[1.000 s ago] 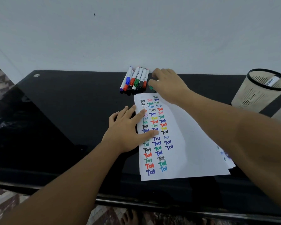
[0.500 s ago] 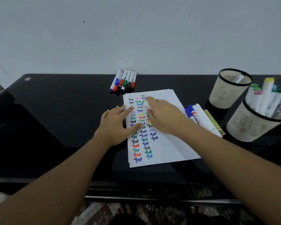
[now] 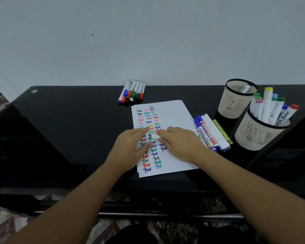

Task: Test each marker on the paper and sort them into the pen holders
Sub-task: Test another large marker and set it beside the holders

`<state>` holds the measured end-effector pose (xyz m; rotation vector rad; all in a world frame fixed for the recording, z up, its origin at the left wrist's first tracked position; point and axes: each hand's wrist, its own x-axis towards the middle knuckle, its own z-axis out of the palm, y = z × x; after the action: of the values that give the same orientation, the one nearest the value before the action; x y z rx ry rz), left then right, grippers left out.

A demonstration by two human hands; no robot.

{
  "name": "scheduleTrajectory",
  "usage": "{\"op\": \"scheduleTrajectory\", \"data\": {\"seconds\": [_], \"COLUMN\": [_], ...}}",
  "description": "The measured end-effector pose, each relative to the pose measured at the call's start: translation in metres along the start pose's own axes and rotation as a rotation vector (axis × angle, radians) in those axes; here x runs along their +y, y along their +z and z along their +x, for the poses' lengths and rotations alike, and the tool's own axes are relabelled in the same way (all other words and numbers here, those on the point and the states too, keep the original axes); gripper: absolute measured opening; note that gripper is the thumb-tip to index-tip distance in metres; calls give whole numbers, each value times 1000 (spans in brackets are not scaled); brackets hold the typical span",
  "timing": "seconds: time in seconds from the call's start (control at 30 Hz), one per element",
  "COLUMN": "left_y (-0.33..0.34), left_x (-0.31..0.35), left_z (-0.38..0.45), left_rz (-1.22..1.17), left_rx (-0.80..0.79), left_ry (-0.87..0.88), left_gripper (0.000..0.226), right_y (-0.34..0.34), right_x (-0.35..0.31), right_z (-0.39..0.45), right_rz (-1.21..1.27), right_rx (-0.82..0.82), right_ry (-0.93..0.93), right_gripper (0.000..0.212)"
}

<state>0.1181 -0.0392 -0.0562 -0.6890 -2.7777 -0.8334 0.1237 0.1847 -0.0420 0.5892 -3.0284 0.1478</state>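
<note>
A white paper [image 3: 174,113] covered with coloured "Test" words lies on the black desk [image 3: 69,129]. My right hand [image 3: 180,143] grips a white marker [image 3: 155,136] low over the written rows. My left hand [image 3: 128,147] rests on the paper's left side with straight fingers, and the marker's end reaches between its forefinger and thumb. Several small markers [image 3: 133,93] lie in a row behind the paper. Several larger markers [image 3: 211,132] lie to the right of the paper. Two beige pen holders stand at the right: the far holder [image 3: 231,106] with one marker, the near holder [image 3: 253,138] with several.
A pale wall rises directly behind the desk. The desk's front edge runs below my forearms, with a patterned floor under it. More sheets lie beneath the top paper.
My right hand has come back from the row of small markers with a marker and brought it down over the paper beside my left hand. The view has shifted right.
</note>
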Motion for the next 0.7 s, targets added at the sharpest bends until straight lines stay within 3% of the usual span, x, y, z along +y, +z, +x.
{"op": "scheduleTrajectory", "data": {"seconds": [0.5, 0.6, 0.7], "left_y": [6, 6, 6], "left_x": [-6, -8, -7], "left_z": [1, 2, 2], "left_rz": [44, 43, 46], "left_rx": [45, 42, 37], "left_ry": [129, 66, -11], "left_gripper": [28, 32, 35], "right_y": [-13, -19, -31], "right_x": [-6, -6, -5], "right_z": [-1, -3, -7], "right_rz": [-184, -134, 100], "right_rx": [32, 47, 82], "right_ry": [-69, -21, 97], "right_gripper": [45, 51, 53]}}
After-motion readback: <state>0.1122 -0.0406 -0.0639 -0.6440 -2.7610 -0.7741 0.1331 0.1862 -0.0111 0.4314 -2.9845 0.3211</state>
